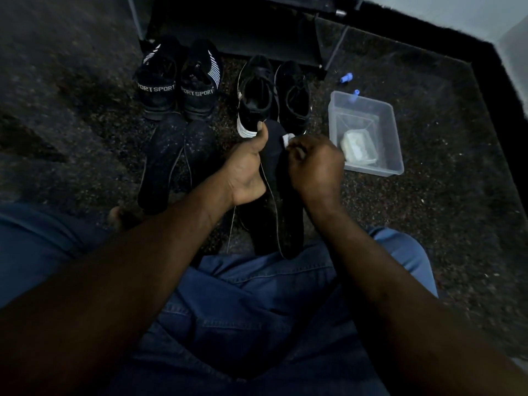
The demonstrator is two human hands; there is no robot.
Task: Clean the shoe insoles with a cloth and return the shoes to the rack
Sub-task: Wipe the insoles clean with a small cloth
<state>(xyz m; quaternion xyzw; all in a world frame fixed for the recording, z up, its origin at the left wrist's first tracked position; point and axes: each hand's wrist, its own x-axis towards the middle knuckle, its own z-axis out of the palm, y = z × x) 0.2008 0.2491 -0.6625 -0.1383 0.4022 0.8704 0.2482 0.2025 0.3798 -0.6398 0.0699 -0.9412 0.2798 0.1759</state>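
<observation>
**Insole under the cloth, above the lap**

Seated on a dark speckled carpet point(428, 201), blue jeans point(257, 298) filling the bottom of the view.

In the left grip point(245, 170), clamped with the thumb pointing up along one edge: a dark insole point(273, 151), raised off the carpet between the two hands, its long end running down toward the jeans. In the right grip point(314, 164), fingers curled tight round a small white cloth point(288, 138), pressed against the insole's upper end.

Just beyond the hands, on the carpet: a pair of black shoes point(254, 95), white sole showing on the left one, toes toward the shoe rack point(243, 32) at the top. Left of that pair: black SPORT shoes point(158, 90), lettering on the heels. Nearer, in front of the SPORT pair: two loose insoles point(163, 167), flat and side by side.

Right of the hands: a clear plastic tub point(394, 130) with something whitish inside, too unclear to name. At the tub's far rim and on the carpet beyond it: two small blue pieces point(346, 77).
</observation>
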